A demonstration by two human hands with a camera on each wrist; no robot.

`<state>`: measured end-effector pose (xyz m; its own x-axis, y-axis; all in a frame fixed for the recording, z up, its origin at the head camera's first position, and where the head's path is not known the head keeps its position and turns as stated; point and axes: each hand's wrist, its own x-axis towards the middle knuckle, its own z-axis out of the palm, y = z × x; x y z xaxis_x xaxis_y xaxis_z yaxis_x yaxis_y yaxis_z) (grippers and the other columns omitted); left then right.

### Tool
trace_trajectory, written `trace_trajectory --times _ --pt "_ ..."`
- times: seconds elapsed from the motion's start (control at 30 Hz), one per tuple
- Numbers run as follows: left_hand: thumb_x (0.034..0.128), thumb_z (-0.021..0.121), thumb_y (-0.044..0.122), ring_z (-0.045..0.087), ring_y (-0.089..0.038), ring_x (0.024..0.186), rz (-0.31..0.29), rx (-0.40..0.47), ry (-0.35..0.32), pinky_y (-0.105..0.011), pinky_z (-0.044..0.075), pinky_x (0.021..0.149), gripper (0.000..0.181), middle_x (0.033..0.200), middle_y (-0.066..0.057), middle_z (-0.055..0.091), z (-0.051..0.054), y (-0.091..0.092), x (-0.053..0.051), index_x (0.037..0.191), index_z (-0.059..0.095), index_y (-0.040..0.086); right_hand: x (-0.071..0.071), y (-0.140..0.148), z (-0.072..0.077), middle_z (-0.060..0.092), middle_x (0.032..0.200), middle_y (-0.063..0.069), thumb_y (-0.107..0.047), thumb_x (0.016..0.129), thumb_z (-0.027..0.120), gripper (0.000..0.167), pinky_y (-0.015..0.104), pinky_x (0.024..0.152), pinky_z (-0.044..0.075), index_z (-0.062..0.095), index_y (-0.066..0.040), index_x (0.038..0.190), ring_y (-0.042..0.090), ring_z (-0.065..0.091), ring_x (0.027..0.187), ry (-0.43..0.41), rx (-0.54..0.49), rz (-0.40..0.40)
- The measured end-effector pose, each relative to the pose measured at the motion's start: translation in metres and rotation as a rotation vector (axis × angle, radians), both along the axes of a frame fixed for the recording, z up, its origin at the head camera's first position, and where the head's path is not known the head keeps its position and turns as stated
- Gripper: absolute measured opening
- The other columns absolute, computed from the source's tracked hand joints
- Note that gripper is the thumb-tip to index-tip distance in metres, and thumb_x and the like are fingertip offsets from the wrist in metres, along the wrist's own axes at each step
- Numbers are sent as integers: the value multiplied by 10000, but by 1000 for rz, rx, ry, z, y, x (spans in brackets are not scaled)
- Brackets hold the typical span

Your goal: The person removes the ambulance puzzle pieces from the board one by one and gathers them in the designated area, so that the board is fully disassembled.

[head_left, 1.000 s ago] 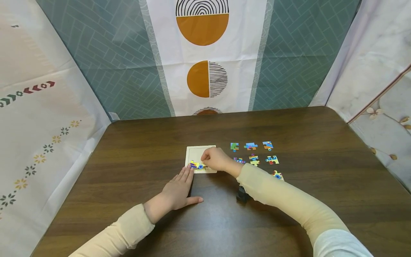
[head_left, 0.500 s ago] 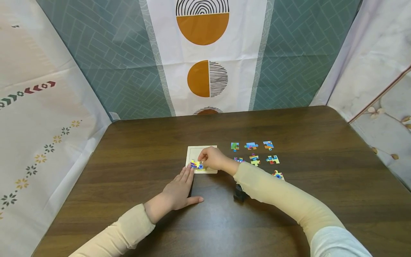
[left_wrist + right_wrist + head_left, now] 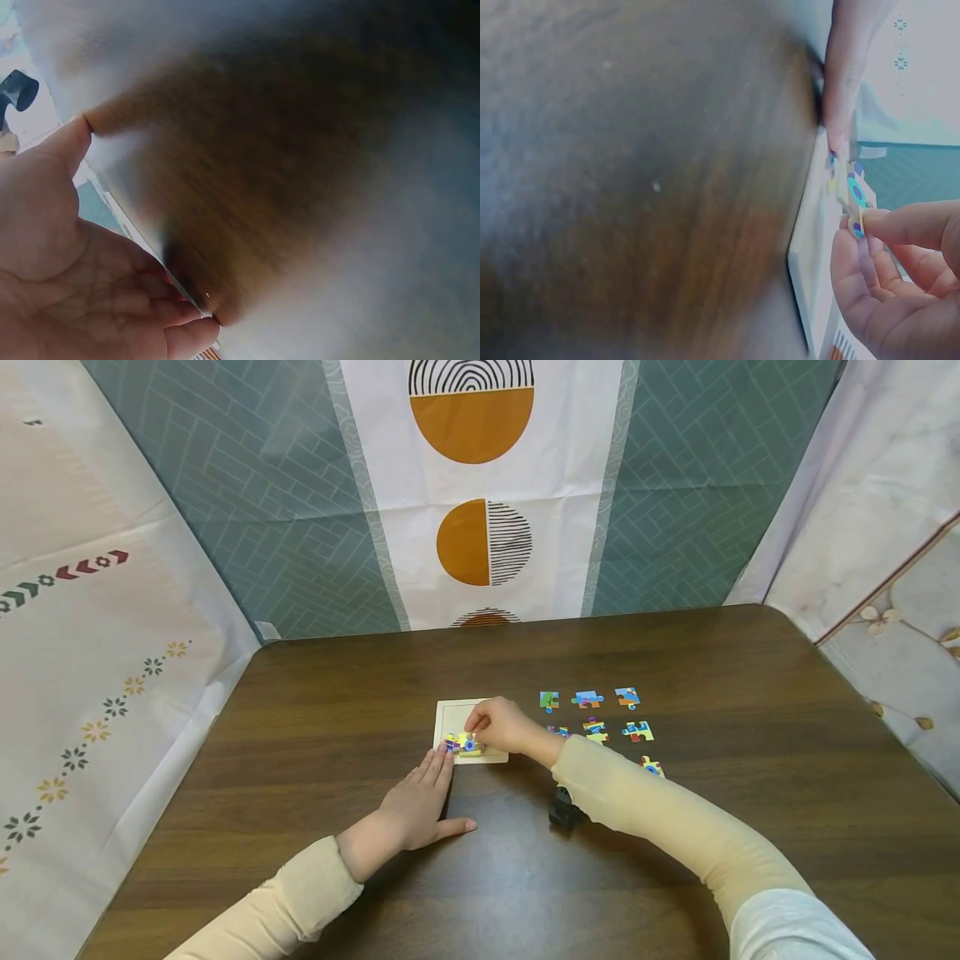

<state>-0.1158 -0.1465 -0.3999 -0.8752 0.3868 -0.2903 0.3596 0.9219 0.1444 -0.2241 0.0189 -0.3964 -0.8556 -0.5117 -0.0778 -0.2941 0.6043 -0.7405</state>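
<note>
A pale square puzzle tray (image 3: 452,713) lies mid-table in the head view. My left hand (image 3: 411,804) rests flat with straight fingers, its fingertips at the tray's lower-left corner. Beside them a colourful puzzle piece (image 3: 450,743) sits in that corner. Over the tray's lower part, my right hand (image 3: 506,727) pinches another puzzle piece (image 3: 857,191), yellow with a blue round shape, between thumb and fingers. In the right wrist view this piece is tilted above the tray, close to the left fingertips. The left wrist view shows the left palm (image 3: 67,285) and blurred table.
Several loose puzzle pieces lie in rows to the tray's right, among them a green-and-blue piece (image 3: 549,700) and a blue piece (image 3: 627,697). The right forearm passes over the table near the lowest piece (image 3: 652,767). A black wrist camera (image 3: 562,810) hangs under the right wrist.
My right hand has made small shifts over the tray, first left, then slightly back right, with the pinched piece turning a little. The left hand has stayed in place.
</note>
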Motion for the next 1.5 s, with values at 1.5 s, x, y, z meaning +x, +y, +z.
trace_trajectory --times 1.5 --pt "857 562 614 166 -365 1443 5 41 9 -510 279 1118 985 1568 -234 111 -2 0 0 1479 211 -65 31 131 43 680 883 110 -10 858 651 99 384 711 530 666 35 945 172 582 713 -177 -80 -18"
